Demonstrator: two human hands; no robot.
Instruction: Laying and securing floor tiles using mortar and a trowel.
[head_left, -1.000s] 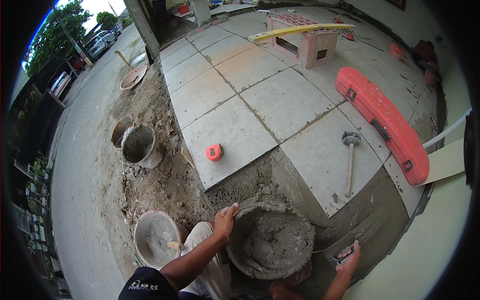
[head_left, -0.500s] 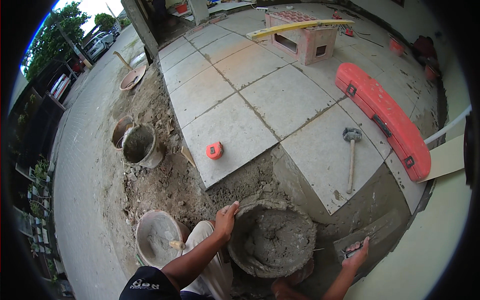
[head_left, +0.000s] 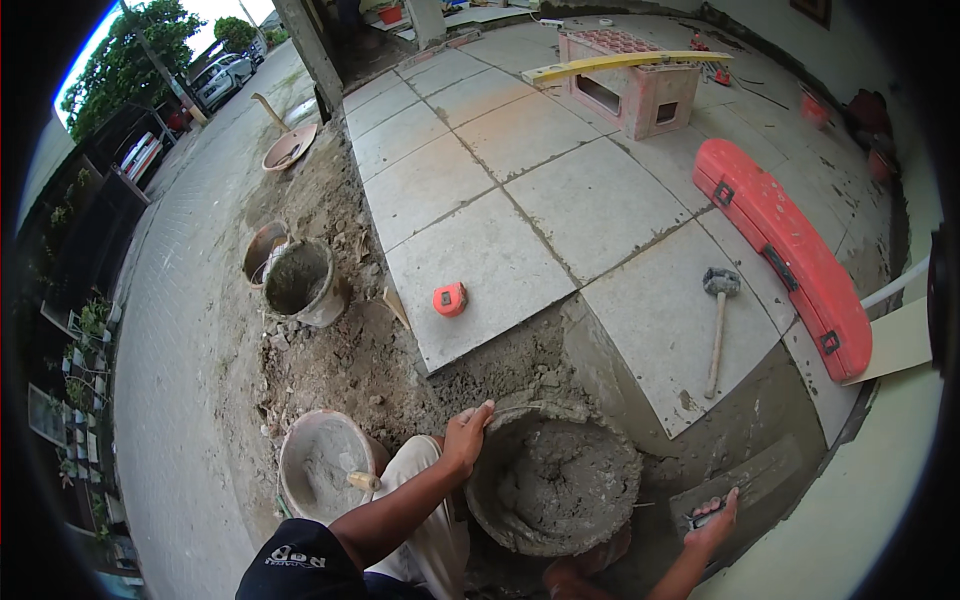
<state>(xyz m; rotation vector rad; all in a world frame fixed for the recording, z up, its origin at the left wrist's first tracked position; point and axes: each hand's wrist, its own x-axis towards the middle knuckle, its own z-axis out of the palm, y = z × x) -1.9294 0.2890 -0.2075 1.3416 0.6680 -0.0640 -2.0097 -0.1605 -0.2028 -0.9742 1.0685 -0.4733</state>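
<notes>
My left hand (head_left: 468, 437) is closed on the rim or wire handle of a mortar-caked bucket (head_left: 481, 497); which of the two it grips I cannot tell. Wet grey mortar (head_left: 560, 480) lies inside the bucket. On the right, my right hand (head_left: 712, 520) is wrapped round the handle of a flat rectangular trowel (head_left: 750, 480), whose blade rests on or just over the smeared mortar bed (head_left: 770, 400). Beyond it, a rubber mallet (head_left: 720, 283) with a wooden handle lies on a grey floor tile (head_left: 650, 340). A red tape measure (head_left: 450, 299) sits on the neighbouring tile.
A bucket of grey powder (head_left: 305, 440) with a wooden-handled tool (head_left: 362, 481) stands by my left knee. More buckets (head_left: 325, 300) stand on the dirt strip beside the paved lane (head_left: 190, 300). A long red case (head_left: 790, 250) lies right; a yellow bar (head_left: 630, 62) crosses a crate (head_left: 650, 105).
The whole view has swung slightly, so the tiles and tools appear farther right and a little lower. My left hand keeps its hold at the bucket, and my right hand still grips the trowel.
</notes>
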